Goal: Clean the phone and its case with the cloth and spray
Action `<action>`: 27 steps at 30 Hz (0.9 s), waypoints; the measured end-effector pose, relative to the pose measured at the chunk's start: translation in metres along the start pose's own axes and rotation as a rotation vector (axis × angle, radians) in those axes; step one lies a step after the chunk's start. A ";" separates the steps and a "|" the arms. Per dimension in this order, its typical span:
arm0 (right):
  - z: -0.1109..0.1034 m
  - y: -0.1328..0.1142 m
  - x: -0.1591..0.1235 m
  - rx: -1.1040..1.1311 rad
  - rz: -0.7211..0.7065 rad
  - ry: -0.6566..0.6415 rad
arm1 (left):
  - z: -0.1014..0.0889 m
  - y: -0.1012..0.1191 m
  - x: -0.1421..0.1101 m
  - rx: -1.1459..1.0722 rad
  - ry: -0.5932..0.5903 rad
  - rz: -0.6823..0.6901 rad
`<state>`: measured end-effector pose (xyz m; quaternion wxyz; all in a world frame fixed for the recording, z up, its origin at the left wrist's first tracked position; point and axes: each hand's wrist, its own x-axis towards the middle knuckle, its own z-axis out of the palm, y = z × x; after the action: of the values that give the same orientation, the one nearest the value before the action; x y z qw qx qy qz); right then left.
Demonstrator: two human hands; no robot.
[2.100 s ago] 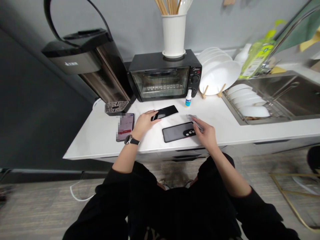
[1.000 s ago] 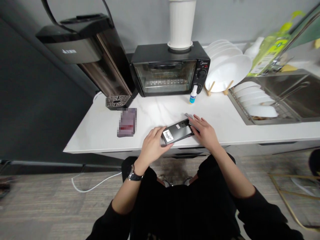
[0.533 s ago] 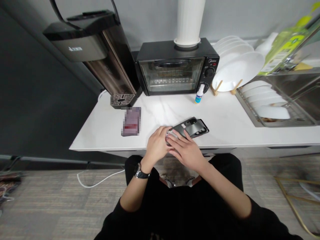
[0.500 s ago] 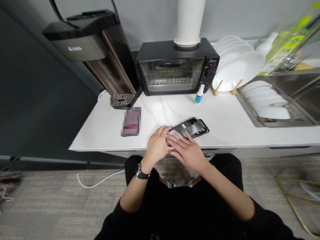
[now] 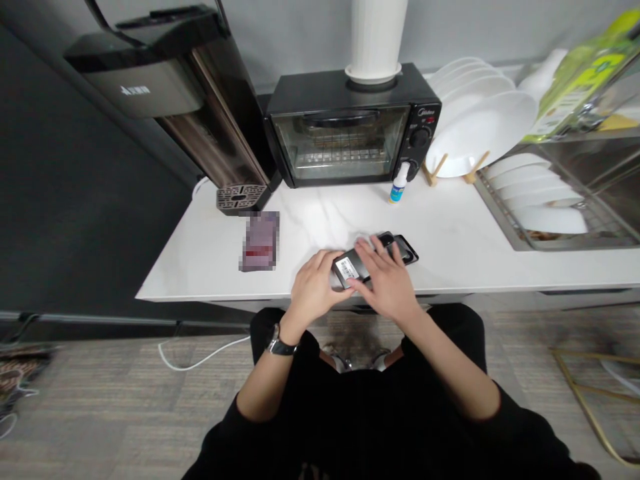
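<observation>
A dark grey phone [image 5: 361, 265] lies slantwise near the counter's front edge, its back up. A white barcode sticker [image 5: 347, 269] is on its left end. Under or beside it, a second phone [image 5: 411, 248] sticks out to the right, its black rim showing. My left hand [image 5: 314, 283] grips the left end of the grey phone, thumb at the near edge. Flat across the phone's back rests my right hand [image 5: 387, 277], fingers spread and thumb near the sticker. Whether something thin lies under those fingertips, I cannot tell.
A drink dispenser [image 5: 200, 120] and a toaster oven [image 5: 345, 133] stand behind. A small spray bottle [image 5: 397, 187] is before the oven. Left lies a blurred purple packet [image 5: 260, 241]. White plates [image 5: 480, 133] stand in a rack beside a sink [image 5: 505, 230] holding more dishes.
My right hand has slid up and right along the phone, uncovering the barcode sticker and covering the camera end. My left hand stays at the phone's left end. The view shifted slightly.
</observation>
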<state>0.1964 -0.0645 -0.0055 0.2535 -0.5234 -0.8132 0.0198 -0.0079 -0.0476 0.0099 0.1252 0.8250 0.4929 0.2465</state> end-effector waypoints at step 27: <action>-0.017 -0.003 -0.030 0.011 -0.157 -0.152 | -0.001 0.003 0.001 0.022 -0.010 -0.017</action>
<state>0.2111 -0.0958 -0.0019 0.1950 -0.4538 -0.8684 0.0441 -0.0057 -0.0478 0.0121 0.1207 0.8232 0.5020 0.2360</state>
